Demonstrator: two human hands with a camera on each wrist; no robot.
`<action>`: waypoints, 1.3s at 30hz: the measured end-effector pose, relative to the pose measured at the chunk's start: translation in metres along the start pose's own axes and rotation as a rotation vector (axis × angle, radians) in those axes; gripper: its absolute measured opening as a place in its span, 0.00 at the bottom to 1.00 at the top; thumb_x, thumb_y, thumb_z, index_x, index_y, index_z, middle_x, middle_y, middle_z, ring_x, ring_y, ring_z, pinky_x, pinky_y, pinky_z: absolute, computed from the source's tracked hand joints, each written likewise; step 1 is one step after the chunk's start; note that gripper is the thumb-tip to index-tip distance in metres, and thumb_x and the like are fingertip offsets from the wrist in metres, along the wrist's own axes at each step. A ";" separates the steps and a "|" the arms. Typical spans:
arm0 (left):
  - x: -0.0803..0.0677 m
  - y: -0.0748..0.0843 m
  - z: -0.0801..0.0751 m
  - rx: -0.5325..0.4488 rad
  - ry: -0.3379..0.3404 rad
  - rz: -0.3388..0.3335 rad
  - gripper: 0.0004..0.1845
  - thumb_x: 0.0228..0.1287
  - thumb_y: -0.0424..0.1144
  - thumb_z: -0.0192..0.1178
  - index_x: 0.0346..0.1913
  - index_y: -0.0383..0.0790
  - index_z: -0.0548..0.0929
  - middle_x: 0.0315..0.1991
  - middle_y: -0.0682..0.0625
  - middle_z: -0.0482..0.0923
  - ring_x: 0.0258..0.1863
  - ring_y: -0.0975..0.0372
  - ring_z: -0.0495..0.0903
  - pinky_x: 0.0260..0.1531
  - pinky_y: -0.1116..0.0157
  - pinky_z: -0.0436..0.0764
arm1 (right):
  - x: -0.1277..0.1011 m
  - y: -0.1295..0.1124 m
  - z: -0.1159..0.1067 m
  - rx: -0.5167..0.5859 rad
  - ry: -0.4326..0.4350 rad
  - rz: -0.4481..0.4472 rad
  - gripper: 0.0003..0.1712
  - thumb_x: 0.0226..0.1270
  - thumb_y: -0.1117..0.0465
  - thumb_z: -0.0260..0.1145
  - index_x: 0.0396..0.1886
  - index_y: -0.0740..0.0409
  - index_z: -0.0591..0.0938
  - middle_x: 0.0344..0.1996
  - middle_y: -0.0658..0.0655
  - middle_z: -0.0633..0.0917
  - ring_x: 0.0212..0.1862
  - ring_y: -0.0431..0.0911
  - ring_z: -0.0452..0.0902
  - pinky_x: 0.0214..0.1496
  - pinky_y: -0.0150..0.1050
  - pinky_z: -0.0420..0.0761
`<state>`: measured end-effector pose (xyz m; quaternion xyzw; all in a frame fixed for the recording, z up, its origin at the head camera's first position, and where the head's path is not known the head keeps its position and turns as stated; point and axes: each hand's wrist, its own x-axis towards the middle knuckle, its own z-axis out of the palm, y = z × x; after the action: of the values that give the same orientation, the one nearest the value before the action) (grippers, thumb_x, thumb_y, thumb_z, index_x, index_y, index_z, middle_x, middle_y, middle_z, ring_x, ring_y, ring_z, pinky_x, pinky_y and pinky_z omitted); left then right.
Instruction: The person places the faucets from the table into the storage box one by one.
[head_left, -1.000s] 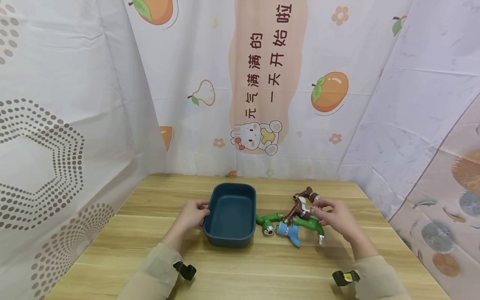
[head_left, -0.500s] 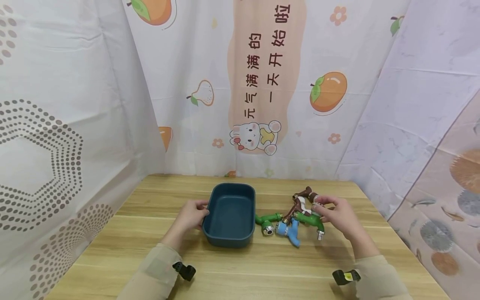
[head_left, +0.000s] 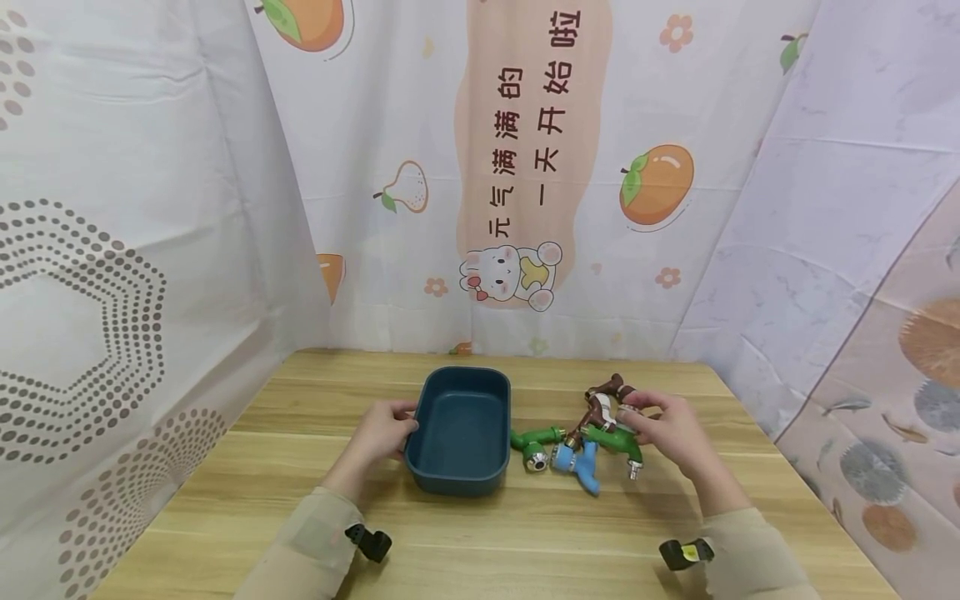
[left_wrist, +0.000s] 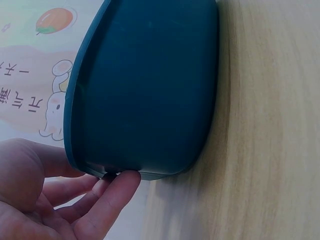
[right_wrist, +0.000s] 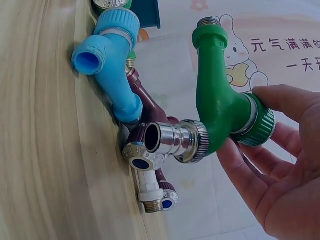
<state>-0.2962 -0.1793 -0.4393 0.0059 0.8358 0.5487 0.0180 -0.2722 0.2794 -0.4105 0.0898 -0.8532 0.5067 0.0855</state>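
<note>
My left hand (head_left: 382,432) rests against the left side of a dark blue tub (head_left: 461,429) on the wooden tabletop (head_left: 525,533), fingers curled round its rim. My right hand (head_left: 667,432) grips a green tap (head_left: 613,440), raised just above a heap of blue, brown and green taps (head_left: 573,454) right of the tub.

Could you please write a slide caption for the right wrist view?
Right hand grips a green tap above blue and brown taps.

Bright even light, soft shadows, edges warped.
</note>
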 end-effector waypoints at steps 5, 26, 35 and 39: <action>0.000 0.000 0.000 0.000 -0.001 -0.002 0.22 0.69 0.27 0.58 0.65 0.29 0.78 0.46 0.39 0.82 0.28 0.53 0.85 0.22 0.56 0.87 | 0.004 -0.003 0.004 -0.027 0.000 0.001 0.23 0.69 0.57 0.72 0.56 0.68 0.82 0.54 0.67 0.81 0.36 0.48 0.85 0.35 0.44 0.88; -0.003 0.003 0.000 0.001 0.001 -0.008 0.23 0.69 0.26 0.59 0.66 0.29 0.78 0.48 0.38 0.81 0.27 0.54 0.85 0.21 0.57 0.86 | 0.025 -0.024 0.028 -0.037 0.037 -0.030 0.21 0.67 0.55 0.73 0.53 0.63 0.85 0.40 0.60 0.86 0.34 0.54 0.85 0.33 0.44 0.87; -0.003 0.003 0.000 0.002 0.003 -0.011 0.22 0.69 0.27 0.58 0.66 0.30 0.78 0.48 0.39 0.81 0.26 0.55 0.84 0.21 0.56 0.86 | 0.034 -0.035 0.038 -0.024 0.040 -0.042 0.22 0.66 0.56 0.74 0.53 0.65 0.84 0.38 0.59 0.87 0.33 0.51 0.84 0.33 0.44 0.87; -0.002 0.003 0.000 -0.006 -0.001 -0.007 0.22 0.70 0.27 0.58 0.66 0.30 0.78 0.46 0.39 0.81 0.27 0.53 0.85 0.21 0.56 0.86 | 0.038 -0.039 0.042 -0.037 0.040 -0.036 0.22 0.67 0.54 0.73 0.54 0.62 0.84 0.41 0.60 0.86 0.30 0.50 0.84 0.29 0.41 0.84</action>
<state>-0.2939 -0.1785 -0.4368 0.0031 0.8342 0.5510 0.0203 -0.3022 0.2214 -0.3882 0.0931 -0.8588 0.4909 0.1133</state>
